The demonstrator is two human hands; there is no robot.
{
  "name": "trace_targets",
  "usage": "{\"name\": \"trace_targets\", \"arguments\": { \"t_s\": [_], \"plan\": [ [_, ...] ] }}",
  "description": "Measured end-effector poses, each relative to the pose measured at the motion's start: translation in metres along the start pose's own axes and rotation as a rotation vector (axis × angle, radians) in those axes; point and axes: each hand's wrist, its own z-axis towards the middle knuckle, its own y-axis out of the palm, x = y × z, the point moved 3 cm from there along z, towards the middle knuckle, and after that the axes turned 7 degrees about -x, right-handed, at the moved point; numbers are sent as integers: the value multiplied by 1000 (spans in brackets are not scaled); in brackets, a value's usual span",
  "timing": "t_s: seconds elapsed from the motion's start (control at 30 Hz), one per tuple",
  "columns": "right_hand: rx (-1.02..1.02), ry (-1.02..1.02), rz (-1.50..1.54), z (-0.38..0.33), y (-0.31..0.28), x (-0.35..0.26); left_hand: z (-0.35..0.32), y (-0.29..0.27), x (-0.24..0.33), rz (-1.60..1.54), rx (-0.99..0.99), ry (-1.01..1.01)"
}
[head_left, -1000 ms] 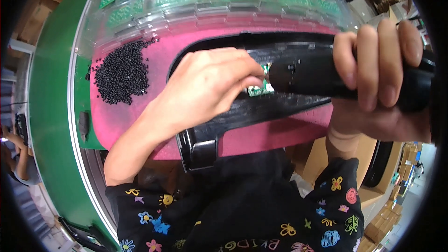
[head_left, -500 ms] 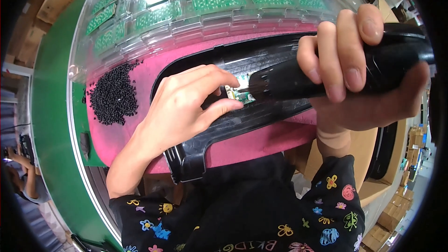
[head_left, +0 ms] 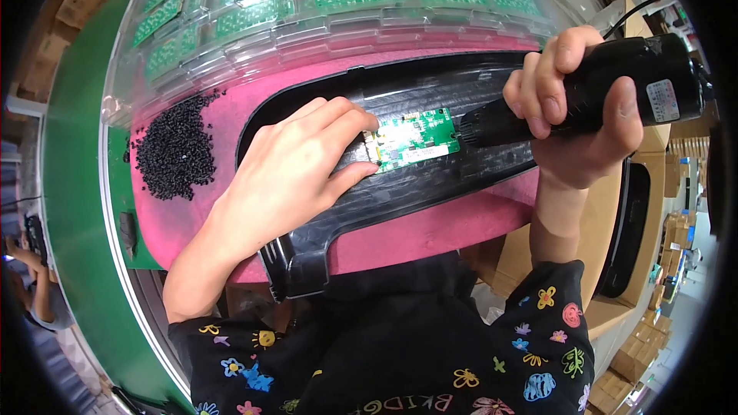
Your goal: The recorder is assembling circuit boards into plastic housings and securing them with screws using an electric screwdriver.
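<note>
Black shirt [head_left: 392,346] — colourful flower doodles [head_left: 546,297]

Bright light fills the middle of the view, apparently from overhead. Hard white glare washes out part of the clear plastic trays [head_left: 338,40], and a paler reflection bleaches the centre of the circuit board [head_left: 421,137]. Soft sheen streaks the black housing [head_left: 415,184]. The fingers [head_left: 350,121] of the left hand [head_left: 296,150] look reasonably sharp. Fisheye distortion bows the green surface [head_left: 84,146]; black vignetting swallows the corners, and the far background turns soft.
</note>
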Motion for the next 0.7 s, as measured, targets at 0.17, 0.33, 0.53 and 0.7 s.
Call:
{"name": "trace_targets", "arguments": {
  "t_s": [0.17, 0.33, 0.53, 0.7],
  "plan": [
    [-68, -13, -41, 6, 6, 1, 3, -4, 2, 11, -9, 5],
    [15, 24, -122, 8, 20, 3, 5, -6, 5, 74, -51, -22],
    [215, 182, 125, 20, 2, -3, 1, -19, 10, 57, 258, 132],
    [639, 200, 406, 46, -52, 16, -8, -38, 13, 262, 407, 23]
  ]
}}
